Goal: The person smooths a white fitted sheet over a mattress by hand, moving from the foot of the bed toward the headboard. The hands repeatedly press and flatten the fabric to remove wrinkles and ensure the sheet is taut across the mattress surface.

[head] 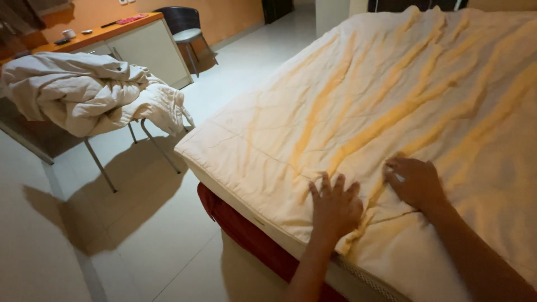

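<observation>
A cream quilted mattress pad (358,106) covers the bed, with long wrinkles running across it toward the far end. My left hand (334,206) lies flat on the pad near the bed's near edge, fingers spread. My right hand (414,182) rests just to its right, palm down, fingers curled slightly against a wrinkle. Neither hand holds anything. A red bed base (246,232) shows under the mattress edge.
A crumpled white duvet (84,92) is heaped on a metal-legged chair at the left. Behind it stands an orange-topped counter (106,33) with small items, and a dark chair (187,31). Pale tiled floor (140,235) lies between bed and chair.
</observation>
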